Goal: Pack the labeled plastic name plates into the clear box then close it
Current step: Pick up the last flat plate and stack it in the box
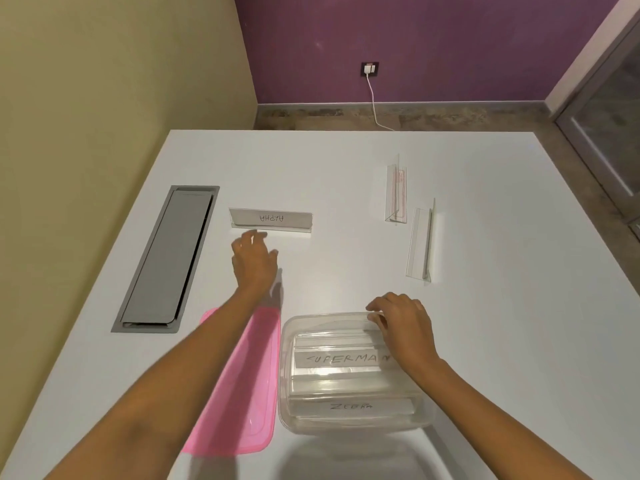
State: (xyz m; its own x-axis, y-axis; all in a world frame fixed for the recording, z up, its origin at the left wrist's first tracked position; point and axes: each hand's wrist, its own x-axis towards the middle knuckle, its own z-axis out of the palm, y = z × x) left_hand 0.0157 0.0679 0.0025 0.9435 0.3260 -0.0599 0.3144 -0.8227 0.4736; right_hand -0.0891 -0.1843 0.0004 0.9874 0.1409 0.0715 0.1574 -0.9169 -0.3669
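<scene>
The clear box (287, 375) stands near the front edge and holds name plates, one reading SUPERMAN (341, 360) and one reading ZEBRA (351, 407). My right hand (403, 323) rests on the box's far right rim, fingers on a plate there. A plate marked ALPHA (272, 219) stands farther back on the left. My left hand (254, 263) hovers just in front of it, fingers spread, holding nothing. Two more clear plates (395, 190) (420, 244) lie at the right. The pink lid (242, 382) lies left of the box, partly under my left forearm.
A grey cable hatch (166, 261) is set into the white table (502, 323) at the left. Beyond the table's far edge a white cable (375, 105) runs from a wall socket down to the floor. A glass door frame stands at the far right.
</scene>
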